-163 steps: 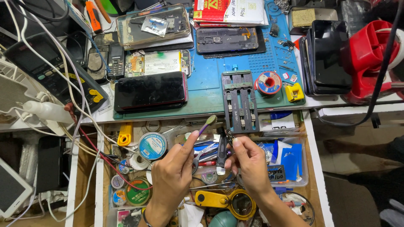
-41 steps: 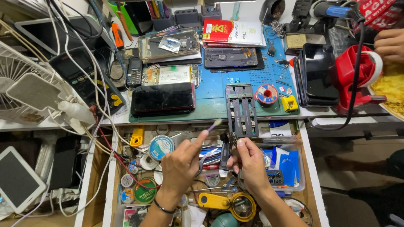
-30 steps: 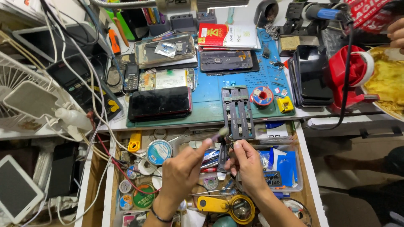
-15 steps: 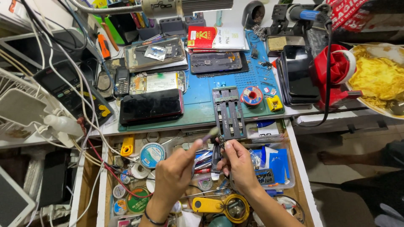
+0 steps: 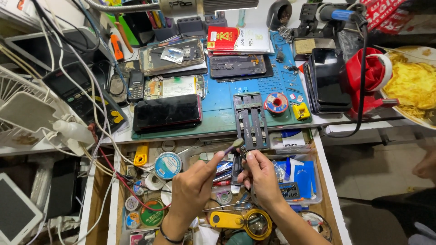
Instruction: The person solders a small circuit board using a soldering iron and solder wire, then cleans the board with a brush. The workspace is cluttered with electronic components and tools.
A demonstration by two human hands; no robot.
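Over the open drawer [image 5: 106, 199], the left hand [image 5: 193, 193] pinches a brush [image 5: 232, 146], its tip raised toward the right hand [image 5: 261, 179]. The right hand's fingers close on a small dark part [image 5: 236, 165] between both hands. The jig [image 5: 251, 120] sits just above at the mat's [image 5: 222, 97] front edge; clutter crowds below.

Over the open drawer [image 5: 102, 199] at the desk's [image 5: 218, 123] front edge, the left hand [image 5: 193, 190] pinches a small brush [image 5: 232, 146], its tip beside the right hand [image 5: 261, 174], which holds a small dark part [image 5: 236, 169]. A black phone [image 5: 167, 112] lies on the blue mat [image 5: 227, 97].
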